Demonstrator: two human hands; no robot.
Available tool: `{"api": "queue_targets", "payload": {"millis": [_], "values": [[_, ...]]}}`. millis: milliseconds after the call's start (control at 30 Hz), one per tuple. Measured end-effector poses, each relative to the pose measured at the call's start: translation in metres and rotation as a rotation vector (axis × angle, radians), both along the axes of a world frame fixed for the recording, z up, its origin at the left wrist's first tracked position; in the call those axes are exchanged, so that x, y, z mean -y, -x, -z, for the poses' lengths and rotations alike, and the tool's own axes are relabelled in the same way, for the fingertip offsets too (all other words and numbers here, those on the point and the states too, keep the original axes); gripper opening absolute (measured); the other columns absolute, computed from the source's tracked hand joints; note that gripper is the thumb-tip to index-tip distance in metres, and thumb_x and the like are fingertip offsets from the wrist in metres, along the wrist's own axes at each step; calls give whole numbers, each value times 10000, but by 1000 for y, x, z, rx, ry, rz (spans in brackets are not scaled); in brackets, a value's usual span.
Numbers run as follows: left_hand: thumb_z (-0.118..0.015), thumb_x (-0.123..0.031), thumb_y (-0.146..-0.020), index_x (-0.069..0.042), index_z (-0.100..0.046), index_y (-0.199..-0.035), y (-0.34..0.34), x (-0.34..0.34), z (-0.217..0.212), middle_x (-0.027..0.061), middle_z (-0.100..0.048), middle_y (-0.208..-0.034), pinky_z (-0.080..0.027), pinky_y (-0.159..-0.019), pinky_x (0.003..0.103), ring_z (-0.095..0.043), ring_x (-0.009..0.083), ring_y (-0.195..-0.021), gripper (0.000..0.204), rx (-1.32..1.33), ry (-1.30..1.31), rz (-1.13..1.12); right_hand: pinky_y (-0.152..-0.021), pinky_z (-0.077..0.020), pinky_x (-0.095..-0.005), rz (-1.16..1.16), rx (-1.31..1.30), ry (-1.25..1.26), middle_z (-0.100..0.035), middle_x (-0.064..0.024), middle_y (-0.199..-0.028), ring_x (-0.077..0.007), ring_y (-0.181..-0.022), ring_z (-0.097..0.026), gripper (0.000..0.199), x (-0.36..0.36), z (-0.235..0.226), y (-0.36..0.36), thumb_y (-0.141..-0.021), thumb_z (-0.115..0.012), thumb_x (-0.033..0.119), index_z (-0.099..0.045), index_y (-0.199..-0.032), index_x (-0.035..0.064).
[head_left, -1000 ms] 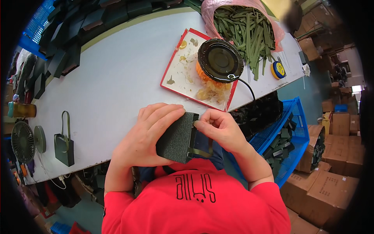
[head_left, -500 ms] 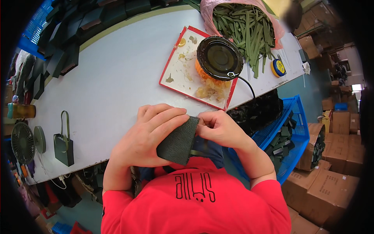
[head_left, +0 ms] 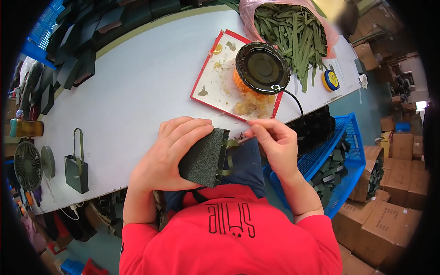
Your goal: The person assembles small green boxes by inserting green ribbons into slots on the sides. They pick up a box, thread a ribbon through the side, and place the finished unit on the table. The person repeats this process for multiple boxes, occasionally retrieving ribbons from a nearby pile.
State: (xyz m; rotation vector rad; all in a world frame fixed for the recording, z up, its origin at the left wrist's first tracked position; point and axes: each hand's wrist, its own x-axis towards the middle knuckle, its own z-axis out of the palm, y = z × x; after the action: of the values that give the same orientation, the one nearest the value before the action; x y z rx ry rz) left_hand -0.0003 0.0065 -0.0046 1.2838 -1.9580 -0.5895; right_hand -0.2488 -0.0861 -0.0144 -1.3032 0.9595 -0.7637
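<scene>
My left hand is wrapped round a small dark green patterned box shaped like a gift bag, held on its side in front of my chest. Its mouth faces right, and a green ribbon sticks out there in a loop with short ends. A little to the right, apart from the box, my right hand has its thumb and index finger pinched together; whatever lies between them is too small to make out. A similar little green bag with a tall ribbon handle stands at the left of the table.
A red-rimmed tray holds a round black-topped pot with yellowish glue residue. Behind it, green ribbon strips fill a pink bag. Dark boxes are stacked far left, near a fan. A blue crate stands right.
My right hand has left the box's edge and moved right, still pinched. The box has turned, so its open mouth and ribbon ends now show.
</scene>
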Motion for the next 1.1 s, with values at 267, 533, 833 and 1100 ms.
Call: {"api": "queue_targets", "payload": {"millis": [267,533,833,1100], "values": [[-865,-234,-558,-59,-522,-1350,2,-2,-4,113,-545,-1368,-379,-1011,453,-500,327,-1250,881,23,9,4,-537,-319,-184,-148,-53,-95,-519,90,-713,17,-608,-396,162,-11,0,-12,-892,-753,126,-655,-973,25],[-862,-212,-544,-37,-542,-1315,9,-4,-7,132,-567,-1343,-392,-1022,456,-518,346,-1226,853,135,34,28,-519,-318,-210,-273,-138,-60,-512,83,-642,-2,-600,-417,212,-9,12,-17,-926,-707,190,-642,-815,22],[-869,-221,-574,-18,-517,-1336,-2,-8,-1,162,-551,-1353,-386,-1053,474,-512,377,-1236,863,73,33,-76,-629,-403,-198,144,77,214,-606,3,-893,-36,-719,-510,21,-18,9,-7,-925,-686,19,-668,-934,17],[-824,-358,-676,-56,-494,-1372,-14,-19,-3,152,-515,-1377,-333,-1049,477,-463,358,-1290,828,72,-23,-59,-566,-384,-231,-298,-291,109,-539,-7,-724,-59,-635,-480,104,-46,19,-17,-869,-706,38,-617,-838,-5]]}}
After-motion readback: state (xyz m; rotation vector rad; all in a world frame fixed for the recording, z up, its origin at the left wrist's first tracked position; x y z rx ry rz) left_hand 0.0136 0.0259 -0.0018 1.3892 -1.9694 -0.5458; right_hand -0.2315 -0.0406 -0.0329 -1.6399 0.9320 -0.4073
